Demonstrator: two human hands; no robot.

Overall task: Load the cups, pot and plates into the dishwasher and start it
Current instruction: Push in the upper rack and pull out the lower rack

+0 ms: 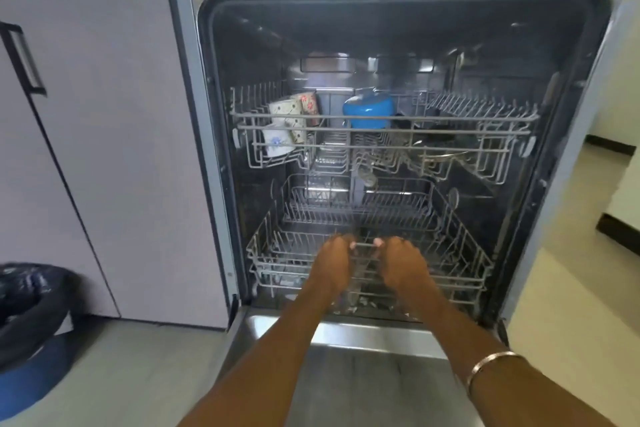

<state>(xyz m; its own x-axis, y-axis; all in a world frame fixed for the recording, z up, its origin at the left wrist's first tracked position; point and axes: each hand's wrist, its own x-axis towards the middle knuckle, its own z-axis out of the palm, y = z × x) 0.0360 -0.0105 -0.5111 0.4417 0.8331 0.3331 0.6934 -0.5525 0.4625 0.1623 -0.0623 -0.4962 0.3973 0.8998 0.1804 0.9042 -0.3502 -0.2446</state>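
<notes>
The dishwasher point(221, 114) stands open, its steel door point(363, 367) folded down under my arms. My left hand point(334, 265) and my right hand point(401, 262) both grip the front rail of the lower rack point(464, 253), fingers curled over the wire. No dishes show in the lower rack. The upper rack point(384, 120) holds patterned cups point(291, 121) at its left, a blue pot point(369, 109) in the middle and a dark pan or lid point(440, 149) at the right.
A grey cabinet point(114, 149) with a dark handle is to the left. A blue bin with a black bag point(27, 326) sits on the floor at the lower left. To the right lies light tiled floor point(568, 340).
</notes>
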